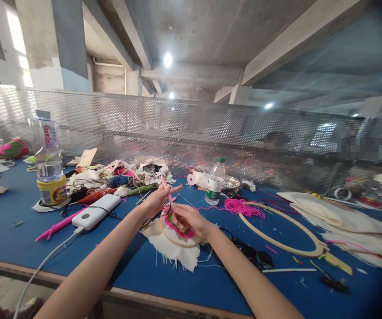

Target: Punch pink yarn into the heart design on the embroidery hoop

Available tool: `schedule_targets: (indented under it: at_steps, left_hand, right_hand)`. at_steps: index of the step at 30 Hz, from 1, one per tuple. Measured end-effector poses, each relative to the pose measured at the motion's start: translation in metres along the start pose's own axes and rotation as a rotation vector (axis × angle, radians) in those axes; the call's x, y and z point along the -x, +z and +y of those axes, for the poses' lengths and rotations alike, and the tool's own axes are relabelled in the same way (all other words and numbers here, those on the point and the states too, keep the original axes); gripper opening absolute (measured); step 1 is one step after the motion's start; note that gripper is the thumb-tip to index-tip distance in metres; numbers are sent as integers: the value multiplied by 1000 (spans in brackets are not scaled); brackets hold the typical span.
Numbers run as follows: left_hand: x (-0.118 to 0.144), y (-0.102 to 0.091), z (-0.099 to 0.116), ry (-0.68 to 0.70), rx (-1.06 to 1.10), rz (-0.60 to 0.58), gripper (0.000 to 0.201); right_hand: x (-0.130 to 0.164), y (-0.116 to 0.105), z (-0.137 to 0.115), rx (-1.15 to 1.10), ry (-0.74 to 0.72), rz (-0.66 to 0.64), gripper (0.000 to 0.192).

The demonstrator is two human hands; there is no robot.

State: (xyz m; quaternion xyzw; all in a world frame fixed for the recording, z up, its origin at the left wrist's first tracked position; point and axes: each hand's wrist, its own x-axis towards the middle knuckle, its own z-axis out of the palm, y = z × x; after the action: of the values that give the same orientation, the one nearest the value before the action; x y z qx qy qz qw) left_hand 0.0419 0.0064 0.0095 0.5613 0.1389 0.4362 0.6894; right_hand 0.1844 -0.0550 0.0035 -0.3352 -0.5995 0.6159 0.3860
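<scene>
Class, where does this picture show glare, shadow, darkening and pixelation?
Head view: glare blooms around the ceiling lamp; head view: shadow lies on the blue tabletop beside the left forearm; head view: right-hand corners darken; head view: blocky pixelation covers patches of the mesh partition.

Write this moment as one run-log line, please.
Left hand: holding pink tool | Right hand: over hooped fabric, grip unclear | Right of fabric: pink yarn, larger hoop | Beyond: bottle
</scene>
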Motion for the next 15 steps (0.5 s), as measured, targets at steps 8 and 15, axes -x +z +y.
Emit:
schedule_targets:
  at_steps: [8,15]
  left_hand:
    - [-3,0,6,47,21,93,17]
    - [-3,-4,10,53,-2,161,18]
  right_hand:
    - [7,-5,-2,285,257,-64,26]
    - [17,10,-10,397,367,-396,26]
